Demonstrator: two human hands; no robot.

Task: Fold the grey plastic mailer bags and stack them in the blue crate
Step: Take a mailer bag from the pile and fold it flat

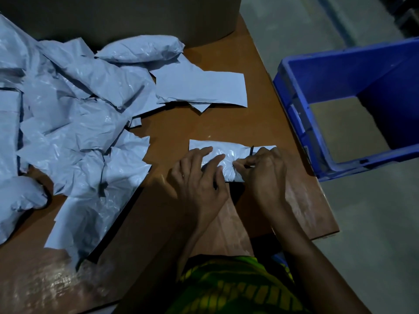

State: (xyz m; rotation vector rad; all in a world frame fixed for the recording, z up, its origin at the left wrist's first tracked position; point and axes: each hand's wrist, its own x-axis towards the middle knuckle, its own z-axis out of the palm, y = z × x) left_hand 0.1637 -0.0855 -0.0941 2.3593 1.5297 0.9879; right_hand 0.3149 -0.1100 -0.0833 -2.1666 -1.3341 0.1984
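Observation:
A small folded grey mailer bag [229, 152] lies on the brown table [172, 132] in front of me. My left hand [199, 177] presses flat on its left half with straight fingers. My right hand [263, 168] pinches the bag's plastic near its middle, fingers curled. A big heap of crumpled grey mailer bags [68, 123] covers the table's left side. One flatter bag [199, 89] lies apart behind the folded one. The blue crate [303, 123] stands on the floor to the right of the table, with only a flat cardboard-coloured bottom showing inside.
A large cardboard box [136, 17] stands at the table's back edge. The table's right edge runs close to the crate. Grey floor [374, 223] lies to the right. My green patterned clothing [235, 286] shows at the bottom.

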